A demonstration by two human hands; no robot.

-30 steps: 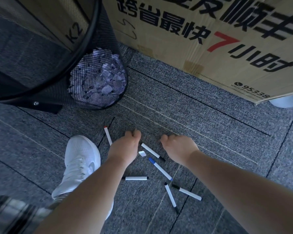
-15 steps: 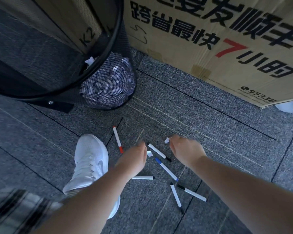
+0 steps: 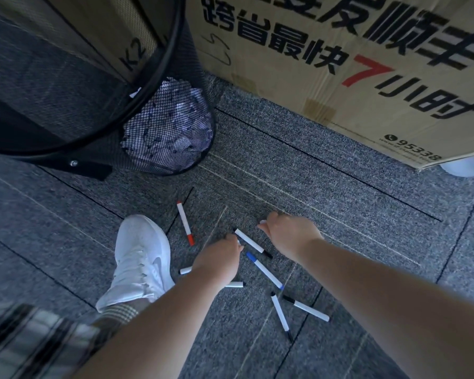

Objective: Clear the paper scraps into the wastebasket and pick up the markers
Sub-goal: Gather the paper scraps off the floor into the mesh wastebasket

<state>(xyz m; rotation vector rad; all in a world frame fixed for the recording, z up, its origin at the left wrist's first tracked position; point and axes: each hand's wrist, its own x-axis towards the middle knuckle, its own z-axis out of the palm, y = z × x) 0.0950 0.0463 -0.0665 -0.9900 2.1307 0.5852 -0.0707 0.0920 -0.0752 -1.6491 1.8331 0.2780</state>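
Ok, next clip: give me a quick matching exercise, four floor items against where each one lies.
Things:
1. red-capped marker
2. blue-capped marker
3. wastebasket
4. cardboard box

Places:
A. far left, paper scraps inside
B. between the two forearms
C. beside the toe of the white shoe
D. far right, printed with a red 7

Pairs: 1-C, 2-B, 3-A, 4-D

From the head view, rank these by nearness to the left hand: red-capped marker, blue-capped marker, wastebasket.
Measured from the left hand:
1. Blue-capped marker, just to its right.
2. Red-capped marker, up and to its left, beside the shoe.
3. Wastebasket, farthest, top left.
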